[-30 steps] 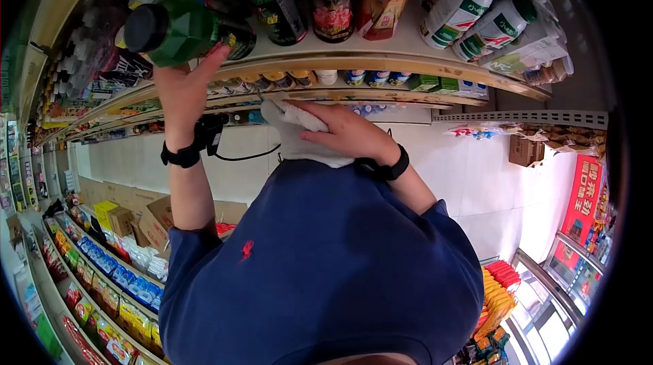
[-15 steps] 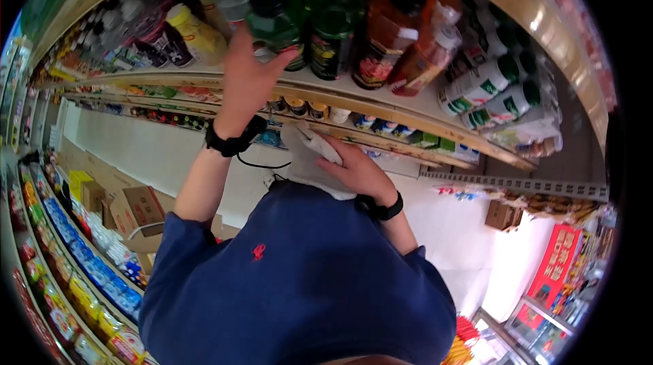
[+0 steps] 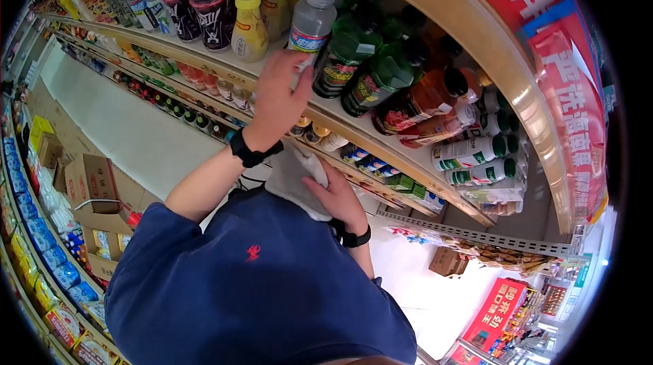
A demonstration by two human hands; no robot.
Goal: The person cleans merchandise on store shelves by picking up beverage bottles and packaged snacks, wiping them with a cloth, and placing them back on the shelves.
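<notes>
My left hand [image 3: 277, 101] is up at the front edge of the shelf, its fingers and thumb curled against the lower part of a clear plastic bottle [image 3: 314, 17] with a white cap and blue label. The bottle stands upright, and its base is hidden behind the hand. Just right of it are green bottles [image 3: 348, 52] with dark caps; to its left is a yellow bottle [image 3: 249, 30]. Close to my body, my right hand [image 3: 338, 196] grips a folded grey cloth [image 3: 289, 180]. A black band circles each wrist.
The wooden shelf edge [image 3: 415, 164] runs across in front of me, with lower shelves of goods beneath. Orange-red bottles [image 3: 415, 108] and white bottles [image 3: 469, 153] stand farther right. Open cardboard boxes [image 3: 95, 181] lie on the floor at left, beside another stocked shelf [image 3: 41, 242].
The view has turned, so the shelf appears lower and more tilted. My left hand's fingers, spread before, are now curled at the clear bottle. My right hand still holds the cloth.
</notes>
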